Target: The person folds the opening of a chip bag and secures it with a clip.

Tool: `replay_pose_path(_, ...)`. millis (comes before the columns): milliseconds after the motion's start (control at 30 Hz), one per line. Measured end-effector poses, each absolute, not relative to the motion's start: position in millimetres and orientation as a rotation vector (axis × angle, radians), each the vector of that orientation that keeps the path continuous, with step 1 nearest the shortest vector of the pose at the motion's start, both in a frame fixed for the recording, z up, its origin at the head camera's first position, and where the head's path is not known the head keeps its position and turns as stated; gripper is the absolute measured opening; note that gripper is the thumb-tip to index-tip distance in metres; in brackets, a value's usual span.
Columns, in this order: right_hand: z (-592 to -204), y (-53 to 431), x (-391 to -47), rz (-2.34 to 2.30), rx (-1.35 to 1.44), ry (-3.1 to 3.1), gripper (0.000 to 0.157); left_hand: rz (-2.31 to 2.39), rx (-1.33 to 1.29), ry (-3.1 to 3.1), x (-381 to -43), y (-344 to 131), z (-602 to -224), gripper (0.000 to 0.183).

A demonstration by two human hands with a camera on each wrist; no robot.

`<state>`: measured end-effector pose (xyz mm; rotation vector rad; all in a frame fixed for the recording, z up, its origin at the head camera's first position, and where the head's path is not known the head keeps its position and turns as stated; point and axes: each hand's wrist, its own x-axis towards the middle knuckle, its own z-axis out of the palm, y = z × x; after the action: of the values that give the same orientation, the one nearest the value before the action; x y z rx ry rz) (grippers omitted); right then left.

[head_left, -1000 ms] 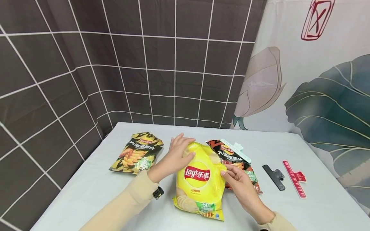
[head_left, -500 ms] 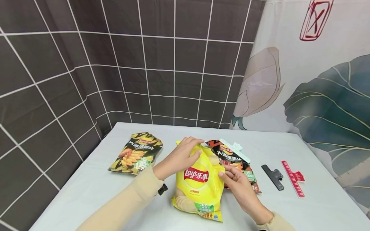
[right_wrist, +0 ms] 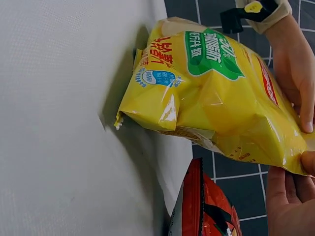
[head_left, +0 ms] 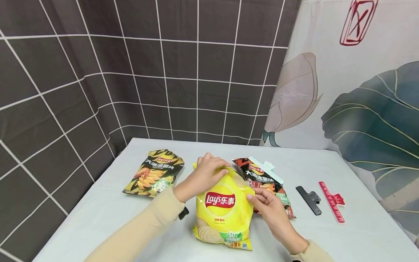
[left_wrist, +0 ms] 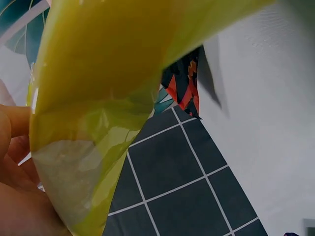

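Note:
A yellow bag of potato chips (head_left: pixel 220 214) stands upright on the white table, its front facing me. My left hand (head_left: pixel 204 176) holds it at the top, fingers folded over the upper edge and thumb at the front. At the upper right corner, my right hand (head_left: pixel 273 211) pinches the bag between thumb and fingers. The right wrist view shows the bag (right_wrist: pixel 211 93) from its lower side, with the right hand (right_wrist: pixel 293 196) at its top corner. In the left wrist view, the bag's yellow film (left_wrist: pixel 98 88) covers much of the picture.
Behind the yellow bag lies a black and red chip bag (head_left: pixel 255 173) with a light blue clip (head_left: pixel 266 169) across its top. A black and gold chip bag (head_left: pixel 155 174) lies at the left. A black clip (head_left: pixel 308 200) and a red clip (head_left: pixel 332 202) lie at the right.
My left hand has moved right onto the top of the yellow bag and its fingers have closed over the edge. The bag's top has folded down; the right hand stays at the corner.

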<state>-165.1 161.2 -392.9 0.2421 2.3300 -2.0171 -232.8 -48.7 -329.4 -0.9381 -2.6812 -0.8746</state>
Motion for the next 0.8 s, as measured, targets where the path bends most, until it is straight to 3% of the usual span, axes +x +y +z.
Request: replay_pose_path(800,-404,158,-164,-2.009,0.038,2.657,0.026,-0.970,-0.920,-2.615,-236,-55,-333,0.017)
